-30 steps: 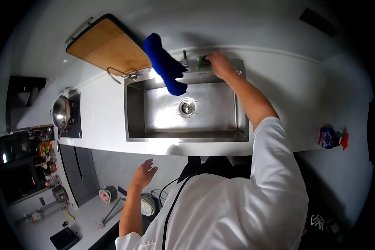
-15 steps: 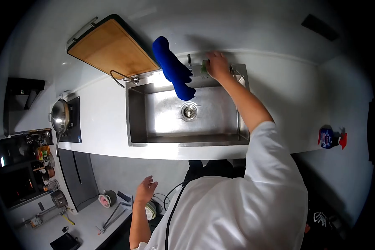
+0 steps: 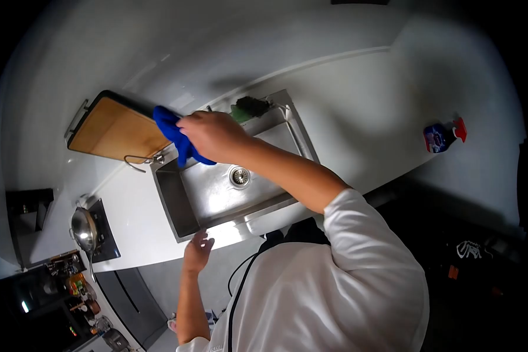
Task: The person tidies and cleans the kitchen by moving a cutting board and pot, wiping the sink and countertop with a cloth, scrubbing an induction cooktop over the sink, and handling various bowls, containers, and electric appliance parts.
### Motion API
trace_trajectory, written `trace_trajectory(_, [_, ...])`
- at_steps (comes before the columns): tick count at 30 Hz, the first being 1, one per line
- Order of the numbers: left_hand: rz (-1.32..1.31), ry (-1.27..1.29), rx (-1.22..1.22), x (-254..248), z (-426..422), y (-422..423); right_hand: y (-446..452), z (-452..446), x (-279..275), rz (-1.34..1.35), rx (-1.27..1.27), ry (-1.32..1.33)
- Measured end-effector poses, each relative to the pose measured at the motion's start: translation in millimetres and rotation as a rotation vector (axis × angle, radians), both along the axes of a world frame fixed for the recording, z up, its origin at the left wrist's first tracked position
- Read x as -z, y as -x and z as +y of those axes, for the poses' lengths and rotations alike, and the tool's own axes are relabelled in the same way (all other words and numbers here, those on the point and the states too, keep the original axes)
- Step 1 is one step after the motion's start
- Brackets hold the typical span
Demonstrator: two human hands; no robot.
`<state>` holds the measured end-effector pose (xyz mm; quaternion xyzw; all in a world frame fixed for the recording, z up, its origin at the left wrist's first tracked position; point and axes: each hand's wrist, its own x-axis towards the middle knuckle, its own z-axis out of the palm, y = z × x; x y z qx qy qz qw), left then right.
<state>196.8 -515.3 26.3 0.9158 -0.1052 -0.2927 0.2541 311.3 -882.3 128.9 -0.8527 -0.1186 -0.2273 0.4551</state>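
My right hand [image 3: 214, 135] reaches over the sink [image 3: 302, 138], its fingers closed on a blue cloth [image 3: 169, 122] that hangs at the back of the basin. The faucet under the cloth is mostly hidden. My left hand [image 3: 198, 251] is held low by the counter's front edge, fingers loosely apart and nothing in them. A green sponge [image 3: 239, 114] and a dark scrubber [image 3: 253, 106] lie on the back rim of the sink, behind my right forearm.
A wooden cutting board [image 3: 114, 126] leans against the wall left of the sink, behind a small curved tap [image 3: 136, 161]. Farther left, a lidded pan [image 3: 84, 229] sits on the cooktop [image 3: 105, 234]. A spray bottle [image 3: 437, 138] with a red trigger stands at the counter's right end.
My right hand has left the sponge at the back rim and moved left onto the blue cloth. My left hand has come up toward the counter edge. The view has turned.
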Motion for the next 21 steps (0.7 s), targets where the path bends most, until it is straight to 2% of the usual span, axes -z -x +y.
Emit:
trace_trajectory(1, [-0.013,0.028,0.017,-2,-9,-9,13,-16,10,-0.002,-0.022,-0.179])
trace_trajectory(3, [0.003,0.058,0.029,0,-21,-16,42,-61,47,0.292,-0.188,-0.683])
trace_trajectory(5, [0.019,0.060,0.065,9,-27,-18,90,-110,73,0.470,-0.131,-1.560])
trace_trajectory(7, [0.088,-0.026,0.068,22,-25,-13,138,-173,106,0.415,-0.048,-1.702])
trace_trajectory(9, [0.144,-0.100,0.058,28,-29,-5,175,-246,161,0.379,0.219,-1.763])
trace_trajectory(11, [0.190,-0.169,0.041,22,-36,4,192,-325,227,0.181,0.733,-1.428])
trace_trajectory(12, [0.198,-0.199,0.057,22,-38,7,192,-350,240,0.124,0.822,-1.338])
trace_trajectory(13, [0.204,-0.213,0.064,23,-36,11,187,-373,251,0.067,0.902,-1.244])
trace_trajectory(16, [0.219,-0.264,0.045,24,-29,26,157,-446,342,0.366,1.093,-0.434])
trace_trajectory(19, [0.266,-0.316,-0.023,12,-26,39,98,-457,373,0.518,1.282,0.280])
trace_trajectory(21, [0.280,-0.331,-0.052,5,-22,51,53,-449,373,0.514,1.187,0.425])
